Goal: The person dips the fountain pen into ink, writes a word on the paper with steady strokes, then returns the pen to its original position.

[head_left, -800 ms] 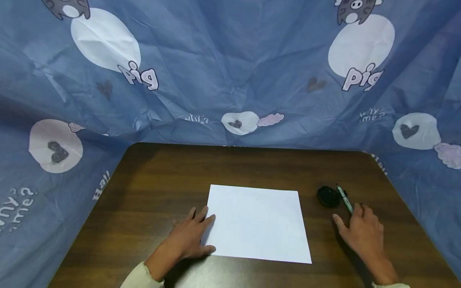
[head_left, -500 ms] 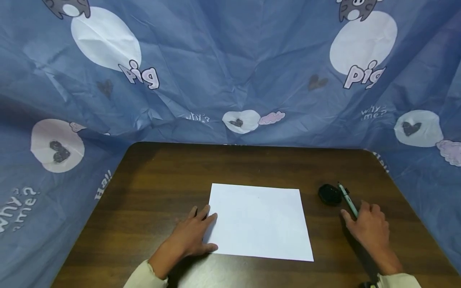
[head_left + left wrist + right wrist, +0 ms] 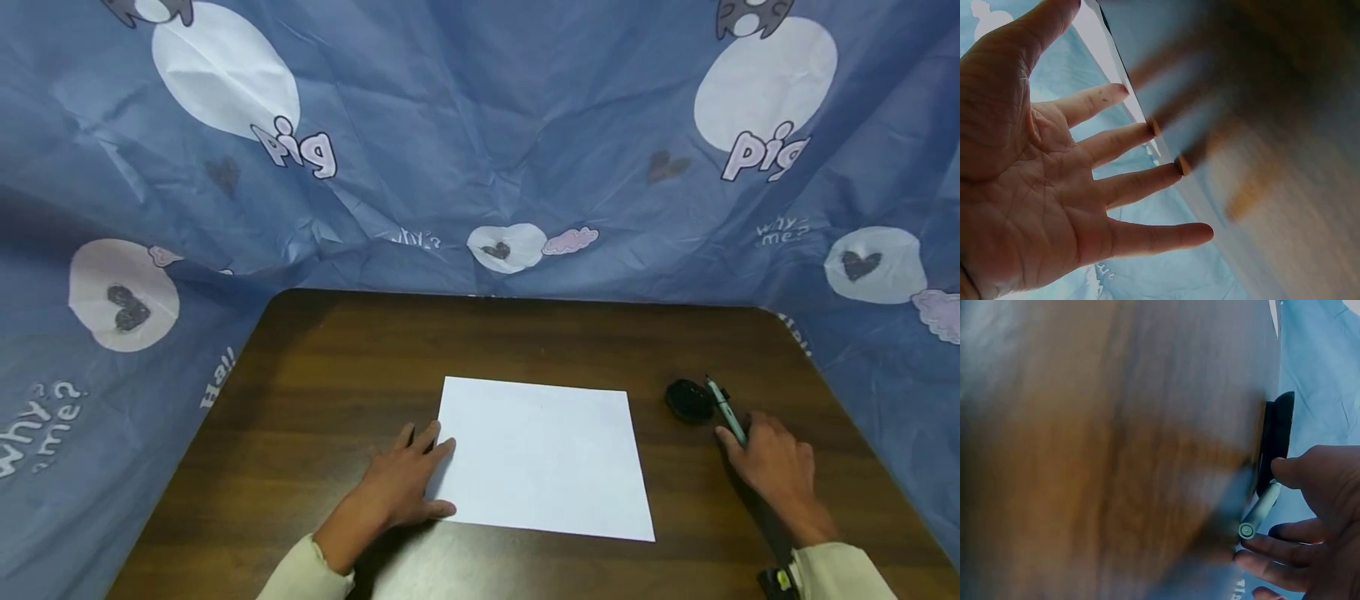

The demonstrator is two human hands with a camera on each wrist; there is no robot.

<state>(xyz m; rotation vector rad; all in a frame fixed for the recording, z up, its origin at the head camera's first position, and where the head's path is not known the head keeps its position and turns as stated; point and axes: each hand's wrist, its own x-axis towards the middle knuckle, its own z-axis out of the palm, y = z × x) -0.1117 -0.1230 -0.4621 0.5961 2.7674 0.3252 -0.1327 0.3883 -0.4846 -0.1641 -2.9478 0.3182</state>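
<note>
The fingers of the left hand are spread wide, and the left edge of the white paper sheet is touched by them; to their right the sheet is laid flat. The right hand's fingers are slightly bent, with the thumb held apart. Between them the near end of the pale green pen is seen; whether it is touched cannot be told. Just beyond the right thumb, a black round object is placed on the brown surface.
</note>
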